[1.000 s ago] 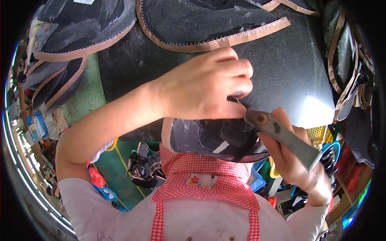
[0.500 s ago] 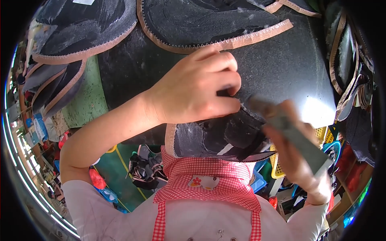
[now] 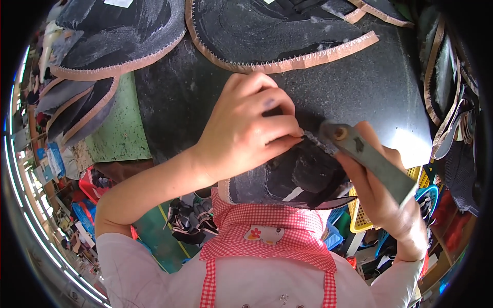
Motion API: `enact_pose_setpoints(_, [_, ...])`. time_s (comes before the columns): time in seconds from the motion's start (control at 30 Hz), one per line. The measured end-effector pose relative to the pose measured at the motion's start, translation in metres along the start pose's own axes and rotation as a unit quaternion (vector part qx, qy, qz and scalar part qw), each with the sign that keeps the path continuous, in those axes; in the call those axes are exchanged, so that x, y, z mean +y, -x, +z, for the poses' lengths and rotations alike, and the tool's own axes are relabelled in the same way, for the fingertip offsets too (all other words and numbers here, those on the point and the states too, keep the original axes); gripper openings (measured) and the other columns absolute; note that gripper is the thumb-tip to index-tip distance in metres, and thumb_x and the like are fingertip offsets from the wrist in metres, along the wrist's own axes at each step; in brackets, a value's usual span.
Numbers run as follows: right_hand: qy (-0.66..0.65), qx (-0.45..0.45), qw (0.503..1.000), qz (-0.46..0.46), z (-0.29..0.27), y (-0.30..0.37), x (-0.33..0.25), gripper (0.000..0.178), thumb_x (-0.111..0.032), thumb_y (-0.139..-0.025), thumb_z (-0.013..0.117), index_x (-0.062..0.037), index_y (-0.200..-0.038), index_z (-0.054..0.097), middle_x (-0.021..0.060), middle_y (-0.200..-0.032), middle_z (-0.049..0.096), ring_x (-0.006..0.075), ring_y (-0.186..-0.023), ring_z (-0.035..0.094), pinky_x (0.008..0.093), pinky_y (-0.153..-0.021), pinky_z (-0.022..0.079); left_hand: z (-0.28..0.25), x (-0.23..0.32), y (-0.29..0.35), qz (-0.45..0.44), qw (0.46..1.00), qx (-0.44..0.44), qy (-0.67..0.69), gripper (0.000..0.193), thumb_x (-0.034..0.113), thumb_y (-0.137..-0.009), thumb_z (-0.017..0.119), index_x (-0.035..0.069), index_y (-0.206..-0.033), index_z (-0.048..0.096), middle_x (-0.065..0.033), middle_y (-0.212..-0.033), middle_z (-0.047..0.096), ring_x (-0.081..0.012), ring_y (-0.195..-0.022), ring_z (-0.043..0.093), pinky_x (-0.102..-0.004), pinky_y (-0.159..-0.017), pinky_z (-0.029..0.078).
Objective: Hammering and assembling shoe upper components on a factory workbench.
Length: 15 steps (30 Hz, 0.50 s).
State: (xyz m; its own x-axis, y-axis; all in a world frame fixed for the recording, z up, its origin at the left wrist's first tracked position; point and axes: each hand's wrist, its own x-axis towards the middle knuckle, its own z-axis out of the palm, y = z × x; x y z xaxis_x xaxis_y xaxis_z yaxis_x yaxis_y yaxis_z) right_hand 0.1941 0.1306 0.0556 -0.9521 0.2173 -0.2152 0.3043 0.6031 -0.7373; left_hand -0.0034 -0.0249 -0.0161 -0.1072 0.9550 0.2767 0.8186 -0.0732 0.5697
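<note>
My left hand [image 3: 251, 120] is closed at the near part of the black work board [image 3: 359, 87], thumb and fingers pinching the edge of a black shoe upper [image 3: 272, 179]. That upper lies partly over the board's near edge, with a tan stitched border on its left side and a pale strip on it. My right hand [image 3: 372, 179] is wrapped round a hammer [image 3: 382, 167] just right of the left fingertips. Its long grey metal head flares at the near end, and a round wooden handle end shows in it. The rest of the handle is hidden by the hand.
More black pieces with tan zigzag-stitched borders [image 3: 282, 64] lie across the far side of the board. Others hang at the left [image 3: 82, 110] and right [image 3: 441, 77]. Yellow baskets [image 3: 361, 215] stand below on the right. My red checked apron [image 3: 272, 233] meets the near edge.
The hammer, blurred before, now shows sharply at nearly the same place. My left hand has shifted slightly left, still pinching the upper. The whole view has shifted a little.
</note>
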Motion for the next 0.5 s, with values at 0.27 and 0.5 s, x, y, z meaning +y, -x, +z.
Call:
enact_pose_setpoints(0.27, [0.01, 0.012, 0.999, -0.032, -0.001, -0.007, -0.005, 0.027, -0.004, -0.095, 0.068, 0.0024, -0.119, 0.056, 0.0178, -0.078, 0.064, 0.0306, -0.058, 0.062, 0.0354, -0.052, 0.045, 0.008, 0.016, 0.006, 0.027, 0.996, 0.046, -0.065, 0.024, 0.014, -0.064, 0.085, 0.015, -0.086, 0.074, 0.0053, -0.094, 0.067, -0.0215, -0.095, 0.059, -0.0399, -0.085, 0.041])
enact_pose_setpoints(0.5, [0.036, -0.039, 0.998, -0.013, 0.005, -0.002, 0.001, 0.043, -0.004, -0.095, 0.07, 0.006, -0.134, 0.054, 0.018, -0.082, 0.067, 0.0224, -0.063, 0.067, 0.0327, -0.054, 0.049, -0.004, 0.02, 0.006, -0.037, 0.987, 0.052, -0.146, 0.027, 0.026, -0.065, 0.087, 0.022, -0.09, 0.077, 0.0068, -0.101, 0.063, -0.0214, -0.099, 0.054, -0.0411, -0.09, 0.036])
